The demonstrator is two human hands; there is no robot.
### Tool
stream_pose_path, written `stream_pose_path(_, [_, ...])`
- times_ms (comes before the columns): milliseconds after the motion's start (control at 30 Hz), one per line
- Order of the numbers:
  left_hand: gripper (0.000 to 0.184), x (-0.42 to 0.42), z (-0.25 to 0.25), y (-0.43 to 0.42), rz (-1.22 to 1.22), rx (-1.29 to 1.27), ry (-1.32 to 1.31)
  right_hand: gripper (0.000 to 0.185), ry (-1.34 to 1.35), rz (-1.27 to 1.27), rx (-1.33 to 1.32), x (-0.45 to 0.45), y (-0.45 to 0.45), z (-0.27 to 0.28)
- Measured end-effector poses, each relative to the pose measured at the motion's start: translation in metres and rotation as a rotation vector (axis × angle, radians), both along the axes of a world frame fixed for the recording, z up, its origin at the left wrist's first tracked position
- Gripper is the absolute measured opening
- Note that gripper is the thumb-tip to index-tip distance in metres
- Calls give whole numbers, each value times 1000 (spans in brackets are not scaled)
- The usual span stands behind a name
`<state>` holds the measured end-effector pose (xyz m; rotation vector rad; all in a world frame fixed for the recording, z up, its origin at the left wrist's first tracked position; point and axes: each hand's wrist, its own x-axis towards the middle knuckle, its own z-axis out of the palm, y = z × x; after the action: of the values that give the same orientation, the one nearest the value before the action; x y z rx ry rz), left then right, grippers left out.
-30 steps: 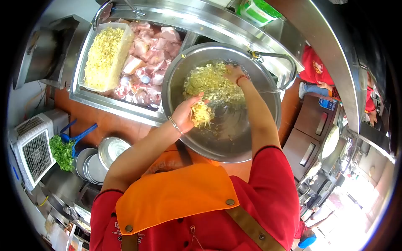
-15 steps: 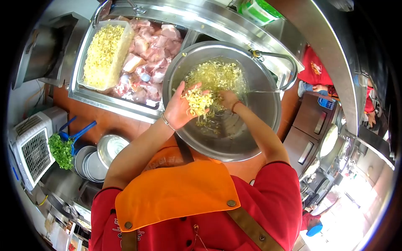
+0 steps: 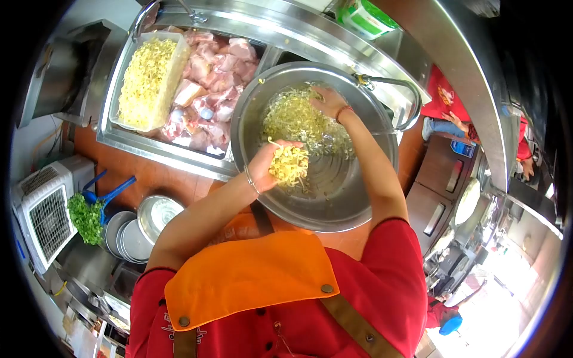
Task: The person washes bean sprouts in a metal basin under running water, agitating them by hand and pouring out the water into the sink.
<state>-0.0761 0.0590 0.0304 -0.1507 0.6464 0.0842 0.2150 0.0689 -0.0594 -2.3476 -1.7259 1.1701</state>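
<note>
A large round metal basin (image 3: pixel 340 203) holds water with pale yellow bean sprouts (image 3: pixel 286 116) floating in its upper left part. Over the basin's left side, my left hand (image 3: pixel 266 166) cups a clump of sprouts (image 3: pixel 289 165) in its curled fingers. My right hand (image 3: pixel 329 102) is at the far side of the floating sprouts, fingers apart, touching the water's surface. Left of the basin, a clear plastic container (image 3: pixel 177 77) full of sprouts stands in the sink beside large pieces of raw meat (image 3: pixel 224 68).
A curved faucet (image 3: pixel 412 98) reaches over the basin's right rim. Green leaves (image 3: pixel 86 218) and stacked metal bowls (image 3: pixel 134 240) are at the lower left. A co-worker in red (image 3: pixel 443 98) is at the right; another with a blue cap (image 3: pixel 450 324) is at the lower right.
My right hand has moved from beside my left hand to the far side of the basin, its fingers spreading. My left hand has shifted slightly right and down, still holding sprouts.
</note>
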Motion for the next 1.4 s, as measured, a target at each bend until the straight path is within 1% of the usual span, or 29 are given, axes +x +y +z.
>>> stream_pose_path(67, [32,-4,3,-1,49,-32,-23,60,-38,-2,-44,5,7,-60])
stream_pose_path(100, [32,-6,7,2,65,-17,-12,60,-56,-5,-66,2,8,-77])
stream_pose_path(200, [32,-15,17,7,123,24,12,57,-40,148,-250,-22,6,-96])
stream_pose_path(267, [31,-22,18,11,188,57,6,55,-43,199,-236,-35,-14,-117])
stream_pose_path(300, [34,-25,14,11,204,63,14,55,-47,227,-228,-41,-24,-126])
stream_pose_path(333, [36,-28,6,10,221,69,21,50,-80,280,-280,-61,-20,-75])
stream_pose_path(367, [39,-30,2,10,238,75,28,48,-54,327,-271,-74,-32,-67])
stream_pose_path(433, [38,-33,1,15,249,75,23,45,-8,420,-250,-88,-48,-55])
stream_pose_path(500, [38,-34,-1,16,276,86,48,44,1,242,-134,-107,-83,-40])
stream_pose_path(533, [38,-34,3,20,253,85,52,44,4,149,-76,-112,-93,-34])
stream_pose_path(633, [37,-33,2,24,247,127,49,46,102,5,-83,-91,-111,-13])
stream_pose_path(700, [34,-30,-3,20,265,121,97,42,462,-498,-235,-71,-117,-11])
stream_pose_path(767, [32,-25,-10,20,246,128,111,36,818,-855,-197,-54,-116,16])
stream_pose_path(800, [31,-23,-11,19,214,145,142,35,858,-862,-150,-53,-114,32])
stream_pose_path(867, [31,-16,-22,15,184,170,127,32,942,-862,-56,-59,-103,81])
stream_pose_path(900, [31,-13,-31,13,171,184,123,34,979,-845,-64,-68,-96,107])
stream_pose_path(933, [32,-9,-39,13,156,83,78,36,1018,-827,-73,-80,-88,135])
stream_pose_path(967, [31,-3,-33,14,139,67,67,38,1058,-810,-82,-90,-81,156])
stream_pose_path(1033, [29,11,-16,15,103,32,44,43,1037,-533,39,-101,-71,180])
stream_pose_path(1067, [36,12,-20,14,112,6,-54,46,1020,-395,98,-104,-69,184])
stream_pose_path(1133, [39,11,-12,14,58,-3,-36,50,811,-477,91,-84,-59,166])
stream_pose_path(1167, [40,9,-8,14,33,-8,-25,53,707,-514,87,-71,-53,151])
stream_pose_path(1267, [43,3,-4,18,2,-9,-107,50,347,-371,2,-47,-37,75])
stream_pose_path(1300, [45,0,1,21,3,-1,-118,53,197,-226,41,-48,-40,45])
stream_pose_path(1367, [41,-7,9,26,80,-38,-146,58,-89,68,147,-59,-38,-19])
stream_pose_path(1400, [41,-12,16,32,90,-38,-147,61,4,95,129,-68,-37,-36])
